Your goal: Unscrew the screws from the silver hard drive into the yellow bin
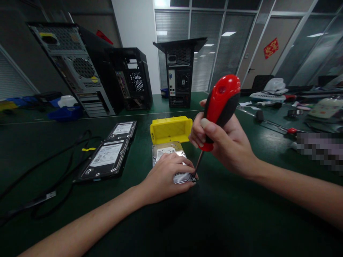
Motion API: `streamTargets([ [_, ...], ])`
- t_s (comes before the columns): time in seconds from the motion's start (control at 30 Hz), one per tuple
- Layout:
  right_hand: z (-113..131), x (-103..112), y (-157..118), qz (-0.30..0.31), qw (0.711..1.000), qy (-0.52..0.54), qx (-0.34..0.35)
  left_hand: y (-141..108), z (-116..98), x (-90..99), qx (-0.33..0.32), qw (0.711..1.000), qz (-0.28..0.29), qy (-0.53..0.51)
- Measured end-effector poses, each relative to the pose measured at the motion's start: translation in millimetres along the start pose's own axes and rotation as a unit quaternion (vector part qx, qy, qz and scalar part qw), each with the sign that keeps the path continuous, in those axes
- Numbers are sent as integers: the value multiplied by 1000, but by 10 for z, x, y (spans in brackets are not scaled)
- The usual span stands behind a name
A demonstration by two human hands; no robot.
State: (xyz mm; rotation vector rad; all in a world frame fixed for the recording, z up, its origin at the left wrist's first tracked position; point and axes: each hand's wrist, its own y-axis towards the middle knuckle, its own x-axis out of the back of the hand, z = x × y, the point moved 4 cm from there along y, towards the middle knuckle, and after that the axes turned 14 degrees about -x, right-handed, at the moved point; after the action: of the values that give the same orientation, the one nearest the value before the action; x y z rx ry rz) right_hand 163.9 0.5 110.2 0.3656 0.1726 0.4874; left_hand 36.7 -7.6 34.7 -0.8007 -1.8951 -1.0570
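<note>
A silver hard drive [160, 150] with a white label lies on the green table in front of me. My left hand [168, 173] grips it from above, fingers bent over its near right part and covering much of the label. My right hand [230, 146] is wrapped round the red and black handle of a screwdriver [224, 94]. The screwdriver leans, handle up and to the right, and its shaft runs down to the drive's near right corner, close to my left fingertips. Exactly what the tip touches is too small to make out. Just behind the drive stands a yellow plastic bin [171, 131].
Two more hard drives [107, 157] lie to the left beside black cables [68, 167]. Computer cases [179, 76] stand along the back, including a large one [83, 67] at left. Another red-handled tool [291, 131] and assorted parts lie at right on the table [241, 217].
</note>
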Motion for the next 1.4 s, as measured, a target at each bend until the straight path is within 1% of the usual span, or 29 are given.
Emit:
streamTargets([
  [0.47, 2, 12, -9, -9, 1000, -3, -4, -1, -5, 1, -1, 1000, 4, 0],
  [0.7, -16, 24, -11, -8, 1000, 7, 7, -1, -6, 2, -2, 1000, 2, -4],
  [0.83, 87, -1, 16, -1, 999, 40, 30, -6, -14, 5, 0, 1000, 3, -9],
  [0.9, 202, 38, 54, -20, 996, 64, 64, -10, -17, 9, -1, 1000, 1, -15],
  [0.97, 306, 140, 104, -57, 991, 80, 94, -12, -17, 10, -2, 1000, 2, -21],
  [1.07, 313, 354, 181, -94, 992, 72, 51, -13, -11, 14, -2, 1000, 3, -26],
  [1.1, 270, 436, 190, -110, 992, 67, 16, -14, -9, 18, 0, 1000, 4, -26],
  [1.17, 181, 602, 149, -156, 986, 59, -17, -18, -8, 26, 4, 1000, 2, -26],
  [1.2, 157, 676, 100, -187, 981, 56, -3, -22, -11, 28, 6, 1000, 3, -28],
  [1.23, 123, 728, 46, -200, 978, 62, -6, -26, -17, 29, 6, 999, 5, -33],
  [1.3, 50, 790, -75, -209, 971, 110, -41, -34, -30, 35, 4, 999, 4, -49],
  [1.33, 19, 819, -145, -227, 961, 145, -58, -37, -31, 46, 6, 998, 0, -59],
  [1.4, -57, 865, -286, -271, 934, 198, -121, -34, -10, 106, 11, 997, -24, -77],
])
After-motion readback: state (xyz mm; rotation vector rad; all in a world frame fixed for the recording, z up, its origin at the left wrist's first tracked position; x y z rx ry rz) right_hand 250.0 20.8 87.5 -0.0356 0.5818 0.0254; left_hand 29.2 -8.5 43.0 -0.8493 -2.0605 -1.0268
